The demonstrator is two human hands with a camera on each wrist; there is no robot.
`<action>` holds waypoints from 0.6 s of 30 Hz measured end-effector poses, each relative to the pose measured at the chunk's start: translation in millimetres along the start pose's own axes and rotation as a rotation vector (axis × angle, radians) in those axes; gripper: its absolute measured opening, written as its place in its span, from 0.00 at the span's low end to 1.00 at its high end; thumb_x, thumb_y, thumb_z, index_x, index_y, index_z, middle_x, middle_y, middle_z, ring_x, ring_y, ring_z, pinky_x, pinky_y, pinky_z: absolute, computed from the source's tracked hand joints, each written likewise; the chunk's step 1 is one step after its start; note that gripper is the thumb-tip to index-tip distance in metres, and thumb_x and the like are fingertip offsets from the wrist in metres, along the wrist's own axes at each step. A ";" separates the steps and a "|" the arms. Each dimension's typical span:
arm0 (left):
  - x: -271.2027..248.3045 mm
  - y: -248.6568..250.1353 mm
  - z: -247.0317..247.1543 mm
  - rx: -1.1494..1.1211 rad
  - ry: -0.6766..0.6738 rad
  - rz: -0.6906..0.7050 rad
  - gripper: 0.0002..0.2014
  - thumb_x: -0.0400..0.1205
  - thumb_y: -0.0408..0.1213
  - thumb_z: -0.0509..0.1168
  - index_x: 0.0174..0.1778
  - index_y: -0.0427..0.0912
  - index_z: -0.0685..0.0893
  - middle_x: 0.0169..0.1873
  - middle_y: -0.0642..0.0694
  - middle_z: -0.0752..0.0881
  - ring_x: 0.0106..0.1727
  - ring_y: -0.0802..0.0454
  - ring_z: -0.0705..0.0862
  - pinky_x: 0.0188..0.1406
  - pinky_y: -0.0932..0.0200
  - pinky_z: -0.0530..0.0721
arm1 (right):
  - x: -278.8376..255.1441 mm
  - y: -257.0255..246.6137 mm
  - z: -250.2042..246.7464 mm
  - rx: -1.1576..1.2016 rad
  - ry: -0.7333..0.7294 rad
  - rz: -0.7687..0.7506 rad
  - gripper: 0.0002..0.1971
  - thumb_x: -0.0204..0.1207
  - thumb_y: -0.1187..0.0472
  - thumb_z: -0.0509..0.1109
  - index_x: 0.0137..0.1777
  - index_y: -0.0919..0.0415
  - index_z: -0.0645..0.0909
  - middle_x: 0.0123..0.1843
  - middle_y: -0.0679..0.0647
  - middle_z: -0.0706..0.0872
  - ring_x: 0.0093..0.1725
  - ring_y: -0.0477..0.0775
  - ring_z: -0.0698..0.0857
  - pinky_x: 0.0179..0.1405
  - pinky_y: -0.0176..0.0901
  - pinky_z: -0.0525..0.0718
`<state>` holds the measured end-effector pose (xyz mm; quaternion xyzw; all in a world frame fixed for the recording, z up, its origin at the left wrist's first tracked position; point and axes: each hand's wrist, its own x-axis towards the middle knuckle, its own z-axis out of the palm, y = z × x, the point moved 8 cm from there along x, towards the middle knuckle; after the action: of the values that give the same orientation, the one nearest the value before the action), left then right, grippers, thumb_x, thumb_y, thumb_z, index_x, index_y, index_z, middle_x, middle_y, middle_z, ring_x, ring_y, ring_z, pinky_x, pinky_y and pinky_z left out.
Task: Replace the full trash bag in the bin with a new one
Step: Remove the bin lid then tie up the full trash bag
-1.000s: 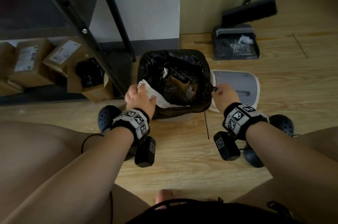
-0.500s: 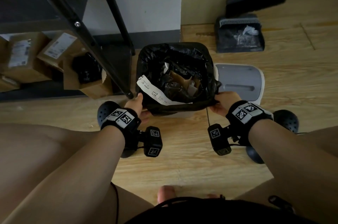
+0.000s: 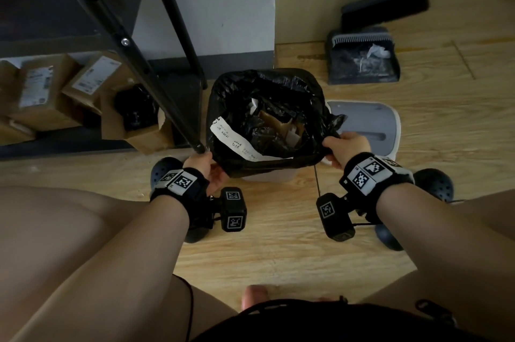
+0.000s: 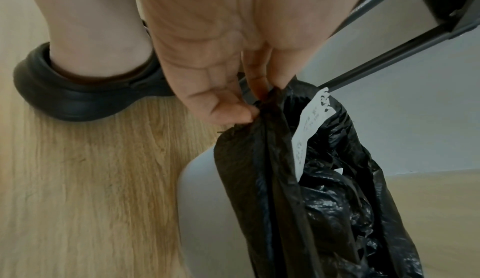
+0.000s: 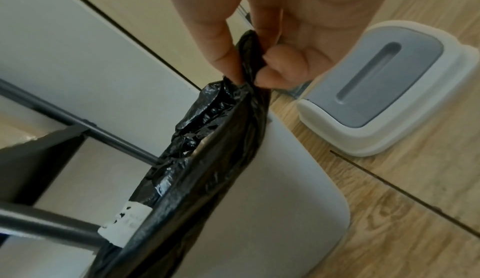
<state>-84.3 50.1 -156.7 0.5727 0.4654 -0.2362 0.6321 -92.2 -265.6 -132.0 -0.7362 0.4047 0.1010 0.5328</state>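
A black trash bag [image 3: 267, 115] full of paper and cardboard scraps sits in a white bin [image 3: 267, 175] on the wooden floor. A long white receipt [image 3: 237, 143] lies across the bag's near left rim. My left hand [image 3: 210, 170] pinches the bag's near left corner [image 4: 259, 114] between thumb and fingers. My right hand [image 3: 344, 147] pinches the near right corner [image 5: 249, 73], the plastic bunched in the curled fingers. The bag's near edge is stretched between both hands, lifted off the bin's rim [image 5: 285, 159].
The bin's grey and white lid [image 3: 367, 124] lies on the floor right of the bin. A black metal shelf leg [image 3: 167, 90] stands close to the bin's left, with cardboard boxes [image 3: 41, 90] behind. A dustpan [image 3: 362, 62] and broom [image 3: 387, 4] lie at the back right. My shoes [image 3: 434, 184] flank the bin.
Both hands moved down from the bag's rim to its near corners and took hold. The near edge is now pulled taut toward me, off the bin's rim.
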 end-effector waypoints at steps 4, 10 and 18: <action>3.8 -4.2 -1.4 -0.009 -0.018 -0.022 0.14 0.87 0.30 0.53 0.34 0.38 0.72 0.26 0.46 0.75 0.26 0.56 0.74 0.10 0.74 0.74 | -3.7 -6.8 2.8 -0.078 -0.035 -0.027 0.08 0.70 0.63 0.71 0.30 0.59 0.78 0.32 0.60 0.84 0.33 0.58 0.84 0.37 0.48 0.84; -7.0 -9.7 6.7 0.071 -0.116 -0.008 0.14 0.86 0.27 0.55 0.67 0.33 0.75 0.50 0.35 0.85 0.48 0.39 0.86 0.53 0.47 0.81 | -15.1 -13.8 20.3 0.084 -0.195 -0.042 0.02 0.75 0.66 0.71 0.42 0.64 0.81 0.31 0.59 0.83 0.21 0.48 0.81 0.17 0.36 0.76; -7.8 -2.0 -4.8 0.011 -0.035 0.068 0.13 0.85 0.25 0.55 0.36 0.43 0.74 0.34 0.46 0.79 0.33 0.55 0.78 0.35 0.60 0.78 | -23.0 -26.1 30.7 0.248 -0.261 -0.102 0.06 0.77 0.66 0.70 0.39 0.57 0.81 0.36 0.59 0.84 0.31 0.51 0.83 0.22 0.36 0.77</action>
<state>-91.0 52.4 -150.6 0.5874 0.4332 -0.2271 0.6448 -80.2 -225.1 -112.9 -0.6651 0.3035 0.1180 0.6720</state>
